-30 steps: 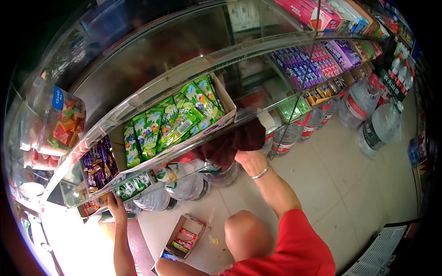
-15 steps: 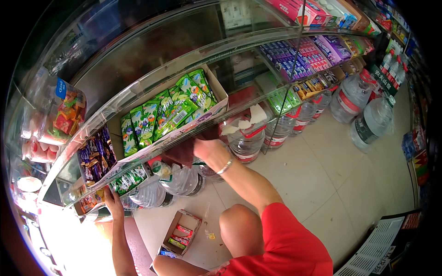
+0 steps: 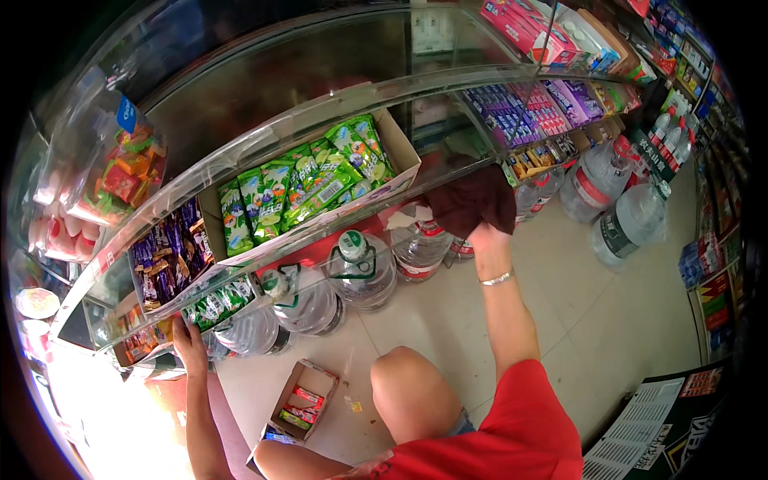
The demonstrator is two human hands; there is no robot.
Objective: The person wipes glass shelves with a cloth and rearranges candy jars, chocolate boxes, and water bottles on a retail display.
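My right hand [image 3: 490, 238] is closed on a dark maroon cloth [image 3: 470, 200], which is spread against the lower glass shelf's front edge. Below the small chocolate boxes, the cloth covers part of the shelf. My left hand [image 3: 190, 349] is at the shelf's lower left corner, fingers curled up by a box of orange packets [image 3: 142, 340] and some green-and-white packets [image 3: 221, 307]. What those fingers grip is hidden. Above, an open carton [image 3: 404, 150] of green candy bags [image 3: 296, 190] stands on the glass shelf, beside purple-wrapped bars [image 3: 170, 254].
Large water bottles [image 3: 364, 272] line the floor under the shelf, with more bottles [image 3: 632, 228] at the right. A small open box [image 3: 298, 384] of coloured packs lies near my knees. Clear jars of sweets [image 3: 120, 180] stand at far left, and a black printed carton [image 3: 656, 424] at lower right.
My right hand has swept the cloth rightward along the shelf edge, uncovering bottles behind its former place. My left hand stays at the left corner. The view has shifted slightly.
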